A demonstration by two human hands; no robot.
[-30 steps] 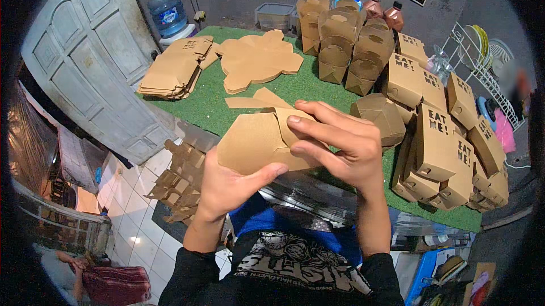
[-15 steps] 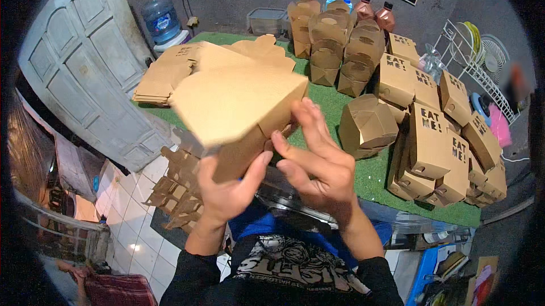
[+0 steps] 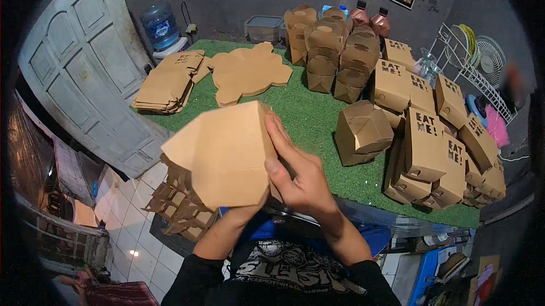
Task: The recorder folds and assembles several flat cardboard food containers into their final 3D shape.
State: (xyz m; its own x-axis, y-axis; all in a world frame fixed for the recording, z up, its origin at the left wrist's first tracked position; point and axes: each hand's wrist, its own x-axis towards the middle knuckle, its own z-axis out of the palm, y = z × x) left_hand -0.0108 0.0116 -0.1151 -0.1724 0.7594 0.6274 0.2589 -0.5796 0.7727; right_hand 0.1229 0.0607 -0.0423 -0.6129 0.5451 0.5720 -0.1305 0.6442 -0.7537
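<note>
In front of me a partly folded brown cardboard box is held up, a broad plain face toward me and a flap sticking out on its left. My right hand grips its right side, the thumb near the edge and the fingers along the far part of that side. Behind and below the box, my left hand supports it; its fingers are hidden. To the right, an open-topped cardboard box stands on the green mat.
A stack of flat box blanks and a pile of flat printed pieces lie at the far left. Nested open boxes stand at the back. Closed printed boxes are heaped at right. More folded cardboard sits low at left.
The box has turned and come nearer to me, its broad face now toward me. My left hand has slipped behind it, and my right hand has moved along its right side.
</note>
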